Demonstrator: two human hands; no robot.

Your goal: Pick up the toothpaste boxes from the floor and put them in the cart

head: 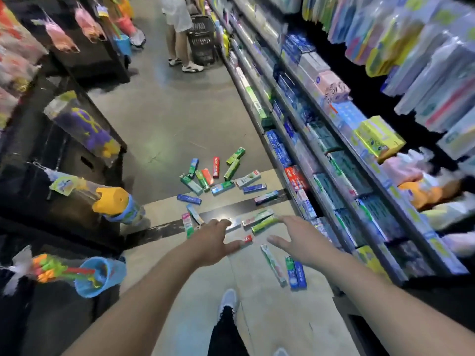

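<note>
Left hand (216, 236) and right hand (295, 240) extend forward over the aisle floor (167, 119), fingers spread and relaxed, holding nothing. Between and beyond them toothpaste boxes (218, 176) lie scattered flat on the floor, some overlapping; two blue boxes (295, 272) lie side by side below the right hand. A white shoe (228, 301) stands below the hands. Stocked shelves (321, 155) line the right side; hanging toys (113, 201) line the left. Farther down the aisle, another person (180, 29) stands beside a dark basket (203, 39).
</note>
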